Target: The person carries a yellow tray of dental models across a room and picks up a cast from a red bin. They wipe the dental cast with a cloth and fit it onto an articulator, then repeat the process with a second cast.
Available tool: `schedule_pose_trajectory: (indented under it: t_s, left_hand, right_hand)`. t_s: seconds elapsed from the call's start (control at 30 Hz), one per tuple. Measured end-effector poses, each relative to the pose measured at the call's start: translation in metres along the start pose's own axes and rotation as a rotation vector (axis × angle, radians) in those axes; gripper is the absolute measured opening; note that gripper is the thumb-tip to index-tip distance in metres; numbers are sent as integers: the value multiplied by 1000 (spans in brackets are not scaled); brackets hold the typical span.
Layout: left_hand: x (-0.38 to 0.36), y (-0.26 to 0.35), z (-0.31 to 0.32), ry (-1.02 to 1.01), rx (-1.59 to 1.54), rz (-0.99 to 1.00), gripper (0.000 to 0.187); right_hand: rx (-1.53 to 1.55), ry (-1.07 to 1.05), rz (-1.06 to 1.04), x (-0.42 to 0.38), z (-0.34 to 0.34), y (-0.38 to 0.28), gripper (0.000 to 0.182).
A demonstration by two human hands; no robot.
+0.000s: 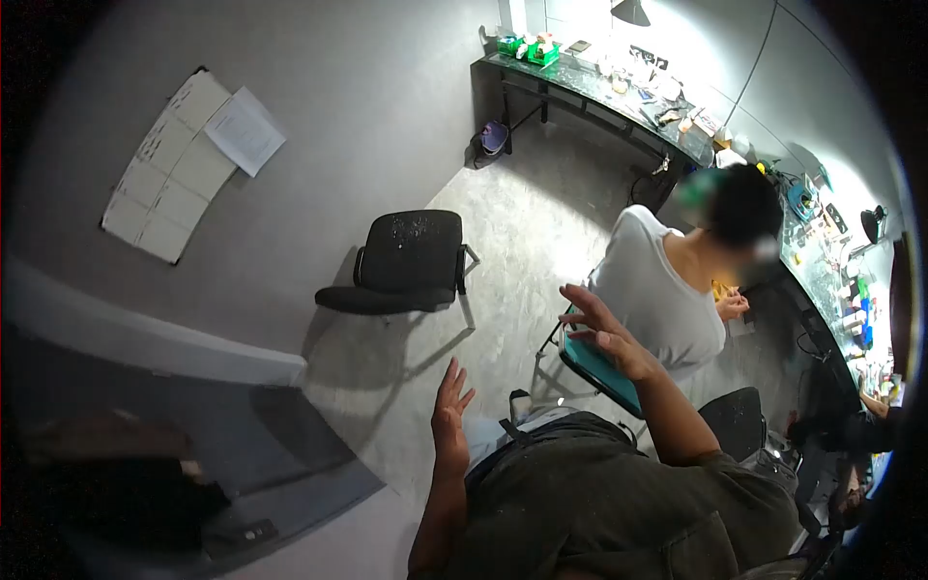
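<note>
My left hand [451, 418] is raised in front of me with its fingers stretched upward, holding nothing. Fingers spread, my right hand [607, 333] overlaps the teal chair back [592, 369] in this view and grips nothing. A person in a white shirt [657, 295] sits just beyond that chair back, turned toward the workbench. The black chair [411, 253] stands on the floor ahead of my left hand.
A long workbench [590, 85] with lamps, green trays and many small items runs along the far and right walls. Near its left leg is a purple bin [494, 138]. Paper sheets [244, 130] hang on the left wall. Another black chair [735, 422] stands at right.
</note>
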State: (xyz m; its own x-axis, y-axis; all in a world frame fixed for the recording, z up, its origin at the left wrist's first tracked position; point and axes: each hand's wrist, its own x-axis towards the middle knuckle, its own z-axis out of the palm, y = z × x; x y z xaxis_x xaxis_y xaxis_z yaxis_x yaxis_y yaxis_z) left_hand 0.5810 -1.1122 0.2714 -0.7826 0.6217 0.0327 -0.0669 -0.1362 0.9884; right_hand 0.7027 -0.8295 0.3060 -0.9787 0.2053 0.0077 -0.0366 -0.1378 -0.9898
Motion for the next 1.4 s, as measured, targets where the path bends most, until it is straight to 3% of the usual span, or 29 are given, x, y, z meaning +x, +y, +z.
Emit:
schedule_pose_trajectory:
  t_s: [0.2,0.43,0.67,0.87,1.13,1.4]
  left_hand:
    - [98,-6,-37,-40,19,-68,89]
    - [270,-17,-70,-281,21,-85,86]
    - [427,5,-20,-563,46,-37,82]
    - [536,-6,43,-670,-10,-6,85]
    - [619,-40,119,-776,-12,-150,86]
    - [698,-48,175,-865,41,-217,88]
  right_hand:
    - [-34,57,-49,105,-32,-17,98]
    - [-31,349,-32,159,-50,7,93]
    - [65,583,81,175,-58,15,97]
    - [90,701,66,220,-117,9,96]
    - [-20,651,-117,307,-236,-35,90]
    - [-13,735,-68,340,-314,-44,91]
